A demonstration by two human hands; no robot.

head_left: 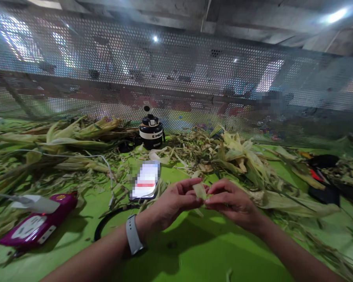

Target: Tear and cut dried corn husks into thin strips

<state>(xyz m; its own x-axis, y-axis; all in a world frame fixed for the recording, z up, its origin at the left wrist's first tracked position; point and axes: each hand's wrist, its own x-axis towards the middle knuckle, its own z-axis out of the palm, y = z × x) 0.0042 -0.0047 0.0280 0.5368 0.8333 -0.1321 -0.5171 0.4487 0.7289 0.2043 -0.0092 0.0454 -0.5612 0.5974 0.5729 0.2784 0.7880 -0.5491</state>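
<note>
A pale strip of corn husk [199, 190] is pinched between both my hands above the green table [211, 250]. My left hand [176, 199], with a grey watch [133, 237] on its wrist, grips the strip from the left with thumb and fingers. From the right, the fingertips of my right hand [233, 201] press together on the strip's edge. Behind and right of my hands lies a heap of dry corn husks [238, 154]. A phone [145, 180] with a lit screen rests just left of my left hand.
A black bottle [151, 133] with its lid up stands at the back. A purple power strip [39, 223] with a white charger [37, 203] and cable sits at left. More husks [76, 135] pile at back left. A perforated screen [176, 78] rises behind the table.
</note>
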